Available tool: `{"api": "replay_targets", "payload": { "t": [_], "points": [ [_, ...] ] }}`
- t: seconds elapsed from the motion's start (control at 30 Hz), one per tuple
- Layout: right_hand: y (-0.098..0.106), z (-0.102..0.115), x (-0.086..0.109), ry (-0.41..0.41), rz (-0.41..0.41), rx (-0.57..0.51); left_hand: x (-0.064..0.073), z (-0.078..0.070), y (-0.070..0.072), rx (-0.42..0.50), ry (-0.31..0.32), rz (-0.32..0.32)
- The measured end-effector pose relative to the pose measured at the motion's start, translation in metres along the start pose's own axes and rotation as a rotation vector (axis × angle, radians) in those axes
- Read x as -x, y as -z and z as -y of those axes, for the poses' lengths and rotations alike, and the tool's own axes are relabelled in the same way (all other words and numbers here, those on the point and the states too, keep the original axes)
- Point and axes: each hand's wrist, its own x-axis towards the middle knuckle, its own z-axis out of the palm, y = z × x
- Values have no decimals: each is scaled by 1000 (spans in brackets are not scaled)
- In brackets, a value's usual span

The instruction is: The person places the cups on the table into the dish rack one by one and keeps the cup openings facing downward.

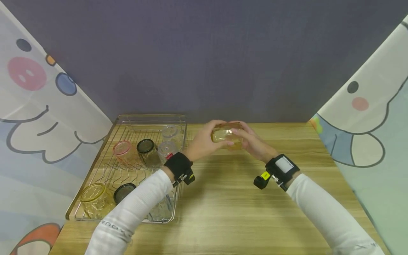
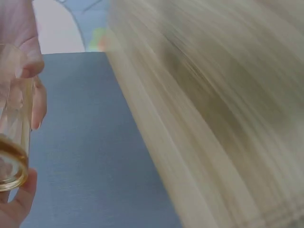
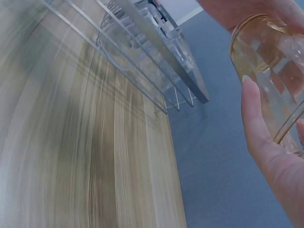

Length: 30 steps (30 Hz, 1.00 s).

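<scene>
An amber, faceted drinking glass (image 1: 225,133) is held tilted over the back of the table, between both hands. My left hand (image 1: 204,141) grips it from the left, thumb along the near side. From the other side my right hand (image 1: 255,144) curls its fingers and thumb around it. In the left wrist view the rim of the glass (image 2: 21,161) shows at the left edge. The right wrist view shows the right thumb against the faceted wall of the glass (image 3: 270,76).
A wire dish rack (image 1: 151,115) stands left of the hands. It holds several upturned glasses: a pink one (image 1: 125,153), a dark one (image 1: 148,153), clear ones (image 1: 171,132) and a yellow one (image 1: 96,201). The left sleeve covers part of it. A grey wall (image 1: 210,63) rises behind the wooden table (image 1: 229,212).
</scene>
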Motion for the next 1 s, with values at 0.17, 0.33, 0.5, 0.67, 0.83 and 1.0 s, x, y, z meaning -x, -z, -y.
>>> {"api": "replay_targets", "payload": {
  "t": [0.17, 0.33, 0.5, 0.67, 0.83, 1.0],
  "points": [
    [-5, 2, -3, 10, 5, -42, 1, 3, -2, 192, 12, -96],
    [-12, 4, -7, 12, 0, -78, 0, 3, -6, 362, 32, -181],
    [-19, 5, -11, -7, -39, -91, -5, -1, -8, 461, 115, -304],
    [-22, 5, -13, -12, -59, -77, -9, -4, -10, 546, 274, -367],
    [-24, 7, -12, -22, -42, -64, -9, -4, -11, 604, 325, -409],
    [-23, 6, -12, -19, -21, -25, -7, -1, -10, 637, 297, -445]
  ]
}}
